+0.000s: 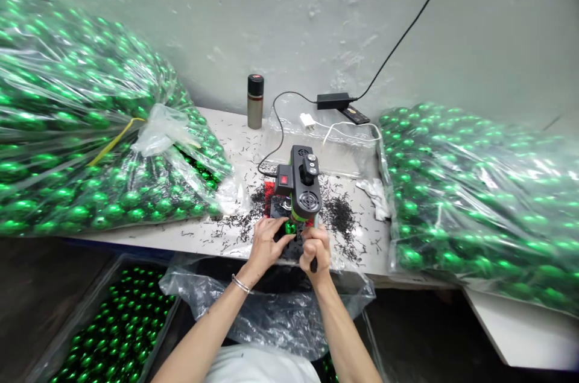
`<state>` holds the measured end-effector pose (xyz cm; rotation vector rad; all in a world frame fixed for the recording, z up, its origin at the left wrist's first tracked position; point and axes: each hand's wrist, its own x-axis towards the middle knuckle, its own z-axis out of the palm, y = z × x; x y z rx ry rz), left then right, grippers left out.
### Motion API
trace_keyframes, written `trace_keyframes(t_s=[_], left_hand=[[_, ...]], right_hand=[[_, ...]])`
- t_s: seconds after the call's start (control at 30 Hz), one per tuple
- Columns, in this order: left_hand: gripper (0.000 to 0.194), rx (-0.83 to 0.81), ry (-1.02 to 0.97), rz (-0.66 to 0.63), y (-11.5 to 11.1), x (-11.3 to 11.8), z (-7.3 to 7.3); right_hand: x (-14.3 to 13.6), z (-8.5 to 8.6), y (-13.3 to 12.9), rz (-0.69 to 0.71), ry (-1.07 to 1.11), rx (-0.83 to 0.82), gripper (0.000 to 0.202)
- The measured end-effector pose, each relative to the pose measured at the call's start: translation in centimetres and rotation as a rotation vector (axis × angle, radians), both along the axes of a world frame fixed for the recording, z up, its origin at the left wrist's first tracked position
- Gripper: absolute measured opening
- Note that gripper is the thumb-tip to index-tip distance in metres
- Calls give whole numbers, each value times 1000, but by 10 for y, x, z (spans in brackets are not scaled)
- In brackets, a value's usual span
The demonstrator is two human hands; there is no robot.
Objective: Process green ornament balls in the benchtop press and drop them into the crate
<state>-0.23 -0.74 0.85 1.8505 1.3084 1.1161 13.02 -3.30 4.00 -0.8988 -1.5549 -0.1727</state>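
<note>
A shiny green ball (290, 227) sits under the head of a small black bench machine (304, 181) with vents, knobs and a red switch. My left hand (266, 242) pinches the ball between thumb and fingers from the left side. On the machine's right, my right hand (318, 248) is wrapped round a lever with a black handle (313, 264). Small dark scraps (340, 215) lie in piles on both sides of the machine. What is directly beneath the ball is partly hidden by the machine and my hands.
Large clear bags of green balls stand left (90, 178) and right (470, 190) on the white table (181, 236). A bottle (255, 102), power adapter (333, 101) and cables are at the back. Plastic sheeting (275, 316) hangs at the front edge; more balls (117, 322) are below left.
</note>
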Motion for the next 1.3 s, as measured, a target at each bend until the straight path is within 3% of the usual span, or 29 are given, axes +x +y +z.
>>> trace_keyframes(t_s=[0.1, 0.23, 0.37, 0.43, 0.53, 0.63, 0.7, 0.77, 0.83, 0.93, 1.0, 1.07, 1.13, 1.23, 1.3], left_hand=[[31, -11, 2, 6, 2, 1, 0], [29, 2, -16, 34, 1, 2, 4], [32, 107, -16, 64, -22, -12, 10], [35, 166, 7, -24, -44, -25, 6], [42, 170, 73, -190, -81, -45, -19], [49, 95, 182, -160, -103, -58, -48], [48, 85, 209, -110, -102, -65, -52], [33, 111, 179, -83, -87, -72, -37], [21, 157, 129, -23, -56, -84, -9], [18, 194, 79, 208, 12, -109, 38], [15, 129, 116, 283, 60, -123, 58], [14, 94, 136, 274, 100, -131, 65], [26, 66, 139, 255, 127, -131, 64], [36, 35, 136, 244, 143, -127, 57], [30, 18, 137, 252, 142, -127, 55]], right_hand=[[-1, 15, -2, -8, 19, -11, 29], [-6, 52, -5, -40, 165, -110, 32], [-7, 78, -7, -25, 197, -187, 31], [-6, 79, -9, 2, 186, -170, 32], [-5, 68, -9, 13, 186, -134, 31], [-5, 58, -7, 5, 214, -123, 30], [-5, 55, -6, 7, 222, -109, 29], [-5, 55, -6, 14, 215, -102, 29], [-5, 56, -6, 17, 210, -103, 30], [-7, 58, -8, 19, 214, -104, 30], [-8, 59, -8, 19, 221, -116, 30], [-8, 59, -9, 14, 230, -127, 29], [-9, 59, -9, 17, 234, -131, 29], [-7, 58, -9, 32, 233, -125, 29], [-6, 57, -9, 39, 225, -122, 29]])
